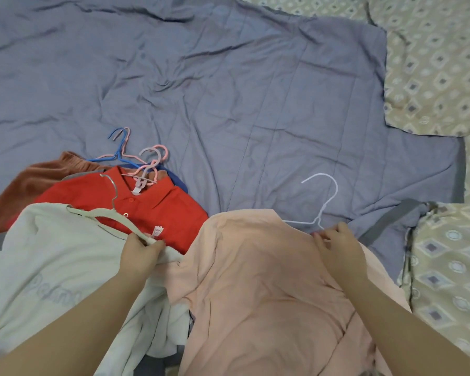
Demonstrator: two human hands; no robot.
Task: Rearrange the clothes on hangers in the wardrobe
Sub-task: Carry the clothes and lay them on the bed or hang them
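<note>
Two hands: left hand (140, 252), right hand (337, 248). Garments, four clear: peach shirt (269, 280), cream top (52, 253), red shirt (152, 207), rust garment (25, 183). Hangers (326, 198): several.

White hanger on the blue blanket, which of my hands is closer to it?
Right. The right hand pinches the peach shirt just below the white hanger; the left hand grips the cream hanger, well off to the left.

1. White tag (158, 230) on the red shirt (147, 204), 8 o'clock from frame centre: top line reads "MIN", second line begins "MO", remainder illegible.
2. Grey lettering (52, 292) on the white garment (52, 256), 8 o'clock from the tag: faint, not legible.
</note>
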